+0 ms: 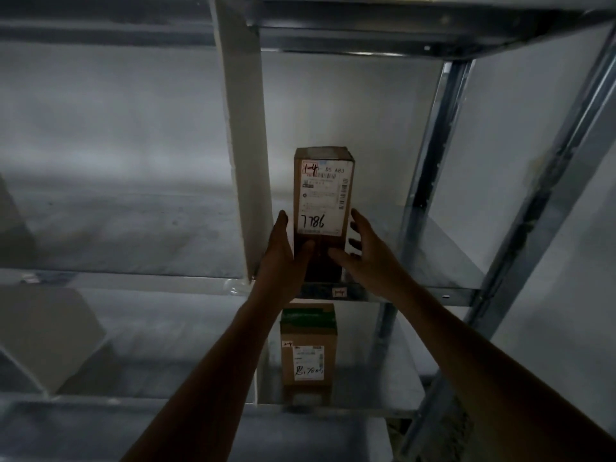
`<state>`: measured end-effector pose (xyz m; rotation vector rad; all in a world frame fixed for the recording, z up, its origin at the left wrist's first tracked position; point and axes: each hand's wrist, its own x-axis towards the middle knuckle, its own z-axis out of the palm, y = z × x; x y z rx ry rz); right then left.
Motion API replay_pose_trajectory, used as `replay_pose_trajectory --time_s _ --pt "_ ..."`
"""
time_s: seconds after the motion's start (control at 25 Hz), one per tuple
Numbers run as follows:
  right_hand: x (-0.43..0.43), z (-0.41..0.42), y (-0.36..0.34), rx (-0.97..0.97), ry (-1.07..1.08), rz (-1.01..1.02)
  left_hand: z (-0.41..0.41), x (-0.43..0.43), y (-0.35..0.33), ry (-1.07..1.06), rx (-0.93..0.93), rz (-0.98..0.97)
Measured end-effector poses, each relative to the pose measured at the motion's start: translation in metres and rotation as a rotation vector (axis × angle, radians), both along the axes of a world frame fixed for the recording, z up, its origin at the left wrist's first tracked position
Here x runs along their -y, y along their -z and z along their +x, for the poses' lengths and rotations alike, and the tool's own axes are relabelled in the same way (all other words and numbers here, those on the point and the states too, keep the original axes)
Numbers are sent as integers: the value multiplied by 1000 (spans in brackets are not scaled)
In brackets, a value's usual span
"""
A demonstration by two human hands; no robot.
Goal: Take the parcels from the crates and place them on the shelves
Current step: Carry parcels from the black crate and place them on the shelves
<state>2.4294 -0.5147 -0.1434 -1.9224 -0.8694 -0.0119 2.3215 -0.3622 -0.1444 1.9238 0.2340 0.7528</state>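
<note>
Looking up into a dim metal shelving unit (443, 288), I see grey shelf decks, a pale wall behind them, and galvanised uprights (430, 135) to the right of the tall parcel (322, 208). Left of that parcel a white divider panel (245, 145) stands upright on the deck, splitting the level into bays; farther left of it the deck is blurred and mostly bare, with vague box shapes at the far left that I cannot make out. Right of the parcel the deck has free room out to the uprights. Above it there is ample space under the next deck.

The tall parcel stands upright at the front edge of its deck, just right of the divider, a white label facing me with "7786" handwritten on it and a red-boxed mark at the top. A small tag (339, 291) sits on the shelf lip below it.

My left hand (283, 258) presses flat on the parcel's lower left side, thumb across its front. My right hand (366, 255) is on the lower right, fingers spread, thumb touching the front; both hands together clamp the box between them.

Directly below the tall parcel, on the next level down, a second parcel (308, 348) stands upright with green tape on top.
</note>
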Motion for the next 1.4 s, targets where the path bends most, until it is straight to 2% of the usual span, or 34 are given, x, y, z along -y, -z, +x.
replay_pose_trajectory --time_s 0.12,0.2,0.32,0.4,0.48,0.64,0.8,1.04,1.16,1.4 --pt "36 -25 11 82 59 -189 -31 20 17 -68 82 185" --pt "64 -46 25 229 70 -295 -56 35 34 -118 64 320" --pt "95 -79 50 439 -3 -373 -96 57 70 -266 -116 485" --pt "105 -104 76 416 -112 -436 -136 77 100 -351 -302 584" --pt "109 -131 110 378 -238 -513 -183 95 132 -434 -471 604" --pt "99 -203 165 311 -435 -599 -293 118 181 -524 -729 505" --pt "73 -291 198 360 -648 -664 -402 139 214 -692 -886 371" --pt "18 -446 217 428 -916 -684 -566 151 245 -954 -1015 190" --pt "-20 -546 226 475 -1021 -688 -667 142 254 -1093 -1018 104" --pt "-88 -735 246 516 -1164 -733 -853 116 267 -1241 -1043 -38"
